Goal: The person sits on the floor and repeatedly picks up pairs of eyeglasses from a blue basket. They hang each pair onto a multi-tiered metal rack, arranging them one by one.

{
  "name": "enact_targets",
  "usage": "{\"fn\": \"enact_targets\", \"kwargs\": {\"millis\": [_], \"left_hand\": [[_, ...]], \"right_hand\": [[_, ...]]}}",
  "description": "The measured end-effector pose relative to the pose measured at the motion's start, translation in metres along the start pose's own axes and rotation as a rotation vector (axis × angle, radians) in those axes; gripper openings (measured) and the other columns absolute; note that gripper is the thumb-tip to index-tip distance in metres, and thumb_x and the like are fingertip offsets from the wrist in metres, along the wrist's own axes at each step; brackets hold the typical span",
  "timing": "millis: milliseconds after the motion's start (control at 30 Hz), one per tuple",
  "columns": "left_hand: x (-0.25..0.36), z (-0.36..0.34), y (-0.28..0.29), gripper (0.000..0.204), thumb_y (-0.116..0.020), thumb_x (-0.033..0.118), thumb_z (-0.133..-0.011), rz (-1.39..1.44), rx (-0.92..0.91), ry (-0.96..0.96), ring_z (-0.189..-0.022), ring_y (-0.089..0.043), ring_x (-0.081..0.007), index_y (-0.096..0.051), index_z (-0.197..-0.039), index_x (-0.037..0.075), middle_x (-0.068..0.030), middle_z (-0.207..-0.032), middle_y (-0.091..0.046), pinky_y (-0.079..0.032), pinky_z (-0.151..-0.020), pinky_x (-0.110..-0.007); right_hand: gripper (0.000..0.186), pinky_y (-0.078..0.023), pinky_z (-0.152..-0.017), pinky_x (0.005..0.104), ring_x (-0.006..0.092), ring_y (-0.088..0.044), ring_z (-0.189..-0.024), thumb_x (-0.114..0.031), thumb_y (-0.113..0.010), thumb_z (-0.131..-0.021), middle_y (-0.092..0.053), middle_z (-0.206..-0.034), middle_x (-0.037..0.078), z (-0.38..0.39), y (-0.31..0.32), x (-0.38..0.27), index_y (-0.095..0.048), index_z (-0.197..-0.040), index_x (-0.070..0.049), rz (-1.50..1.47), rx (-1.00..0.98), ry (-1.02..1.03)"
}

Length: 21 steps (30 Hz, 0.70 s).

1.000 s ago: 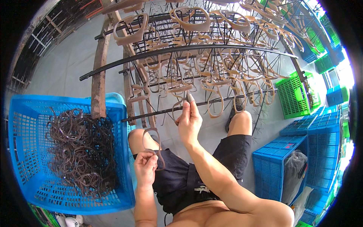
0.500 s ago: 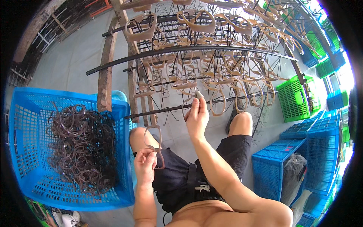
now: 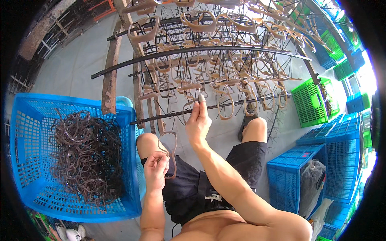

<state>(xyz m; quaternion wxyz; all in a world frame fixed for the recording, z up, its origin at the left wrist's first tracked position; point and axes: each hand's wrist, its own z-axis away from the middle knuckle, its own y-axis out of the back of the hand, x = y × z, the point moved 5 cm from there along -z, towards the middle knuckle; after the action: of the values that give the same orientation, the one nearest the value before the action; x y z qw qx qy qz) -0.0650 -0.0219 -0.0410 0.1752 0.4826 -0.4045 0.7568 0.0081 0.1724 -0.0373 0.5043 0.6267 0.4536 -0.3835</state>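
Note:
My left hand (image 3: 156, 170), at thumb and fingertips, pinches a brown eyeglass frame (image 3: 175, 149) upright in front of my right knee. The frame has two open lens rims and no lenses. Farther forward, my right hand (image 3: 198, 122) reaches to the lowest black bar (image 3: 173, 115) of a rack. Its fingers are pressed together beside a wire prong, and a grey cover (image 3: 202, 97) shows at a fingertip. Whatever those fingers grip is hidden. Beige eyeglass frames (image 3: 226, 107) hang on the wires just right of this hand.
Several black bars (image 3: 201, 50) full of beige frames rise in front on wooden posts (image 3: 110, 76). A blue basket (image 3: 76, 215) at left holds a tangled heap of dark brown frames (image 3: 88, 156). Blue crates (image 3: 283, 172) and a green crate (image 3: 309, 104) stand at right.
My right hand has moved slightly left along the low bar, with its fingers still together. My left hand keeps the eyeglass frame, now turned a little. The whole view has shifted slightly.

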Motion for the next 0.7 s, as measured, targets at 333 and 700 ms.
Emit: {"fn": "enact_targets", "kwargs": {"millis": [333,700], "left_hand": [[0.001,0.005,-0.009,0.012,-0.062,0.009,-0.085,-0.018,-0.019,0.003,-0.058,-0.049,-0.0054,-0.055,-0.093,0.003,-0.006,-0.082,-0.059,-0.036,-0.045,-0.016],[0.011,0.007,-0.012,0.014,-0.063,-0.003,-0.082,-0.3,0.136,-0.313,-0.076,-0.053,-0.0082,-0.054,-0.092,0.0,-0.0058,-0.091,-0.058,-0.044,-0.068,-0.019]], "right_hand": [[0.031,-0.038,-0.041,0.0264,0.0113,-0.042,-0.043,-0.021,-0.049,-0.094,-0.044,-0.054,0.003,-0.012,0.008,0.011,-0.052,-0.12,-0.003,-0.146,-0.104,-0.076],[0.058,-0.039,-0.091,0.0407,0.0404,-0.044,-0.107,-0.019,-0.062,-0.083,-0.038,-0.12,0.027,0.033,0.067,-0.042,-0.036,-0.131,0.002,0.223,-0.338,0.311]]}}
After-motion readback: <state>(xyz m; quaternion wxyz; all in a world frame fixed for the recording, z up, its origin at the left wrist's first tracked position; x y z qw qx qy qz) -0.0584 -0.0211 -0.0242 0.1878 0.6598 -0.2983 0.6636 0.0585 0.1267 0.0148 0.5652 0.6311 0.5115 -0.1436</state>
